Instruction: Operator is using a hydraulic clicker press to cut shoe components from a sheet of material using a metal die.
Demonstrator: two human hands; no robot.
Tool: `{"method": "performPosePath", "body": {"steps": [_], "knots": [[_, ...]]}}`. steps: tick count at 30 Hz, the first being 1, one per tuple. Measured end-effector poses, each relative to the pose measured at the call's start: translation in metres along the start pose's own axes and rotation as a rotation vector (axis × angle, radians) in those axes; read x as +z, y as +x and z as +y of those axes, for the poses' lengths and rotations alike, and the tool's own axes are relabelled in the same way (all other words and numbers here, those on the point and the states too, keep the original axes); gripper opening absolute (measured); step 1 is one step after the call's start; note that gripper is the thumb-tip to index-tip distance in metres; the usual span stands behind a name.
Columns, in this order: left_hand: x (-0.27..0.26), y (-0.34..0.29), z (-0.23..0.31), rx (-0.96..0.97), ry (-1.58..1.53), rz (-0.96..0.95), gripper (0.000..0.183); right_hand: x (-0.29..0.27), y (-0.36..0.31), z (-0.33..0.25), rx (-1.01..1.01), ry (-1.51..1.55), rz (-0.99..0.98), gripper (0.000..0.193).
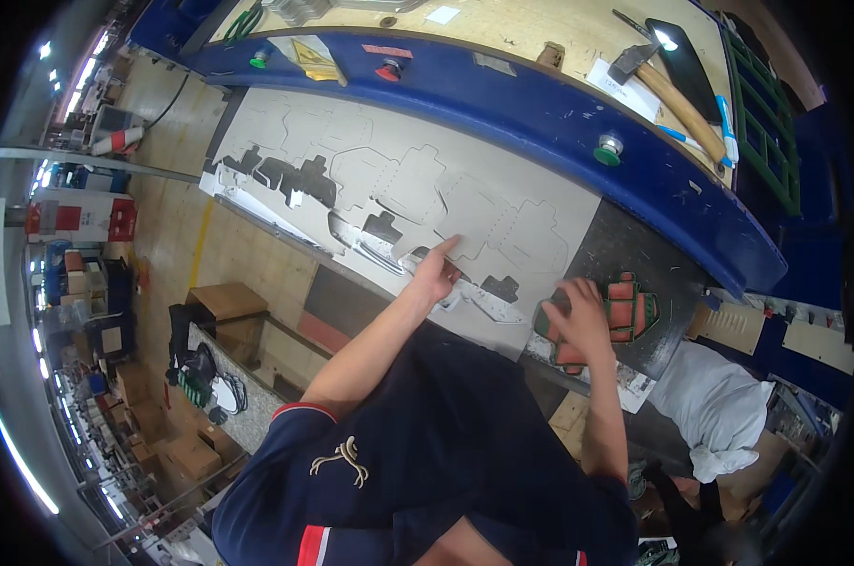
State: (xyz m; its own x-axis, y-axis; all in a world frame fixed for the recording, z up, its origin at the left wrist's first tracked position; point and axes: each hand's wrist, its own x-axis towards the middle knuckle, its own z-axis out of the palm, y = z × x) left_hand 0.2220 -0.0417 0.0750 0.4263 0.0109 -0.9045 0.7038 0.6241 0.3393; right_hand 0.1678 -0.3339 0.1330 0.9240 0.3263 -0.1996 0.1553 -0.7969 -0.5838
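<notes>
A grey cardboard sheet (464, 203) with rows of cut outlines and several cut-through gaps lies across the work surface. On its near edge rests my left hand (436, 272), the index finger stretched onto a cut outline and the thumb apart. White scrap strips (380, 250) lie along that edge. To the right, my right hand (580, 316) is over the left part of a cutting die (630, 309) with green edging and red pads. Its thumb and fingers are spread, and the hand covers part of the die. The die sits on a dark plate (672, 259) beside the sheet.
A blue machine beam (502, 104) with green and red buttons curves beyond the sheet. On the ledge behind lie a hammer (677, 99), a dark flat tablet-like object (683, 71) and a blue marker (726, 127). A white sack (714, 401) is at the right, cardboard boxes (229, 307) at the left.
</notes>
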Motion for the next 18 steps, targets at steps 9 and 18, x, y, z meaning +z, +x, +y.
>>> {"method": "performPosePath", "body": {"steps": [9, 18], "knots": [[-0.009, 0.008, -0.011, 0.067, -0.216, -0.504, 0.035, 0.039, 0.082, 0.025, 0.219, 0.247, 0.429, 0.08], [-0.01, 0.008, -0.009, 0.048, -0.334, -0.638, 0.044, 0.015, 0.088, 0.065, 0.476, 0.888, -0.151, 0.078]]}}
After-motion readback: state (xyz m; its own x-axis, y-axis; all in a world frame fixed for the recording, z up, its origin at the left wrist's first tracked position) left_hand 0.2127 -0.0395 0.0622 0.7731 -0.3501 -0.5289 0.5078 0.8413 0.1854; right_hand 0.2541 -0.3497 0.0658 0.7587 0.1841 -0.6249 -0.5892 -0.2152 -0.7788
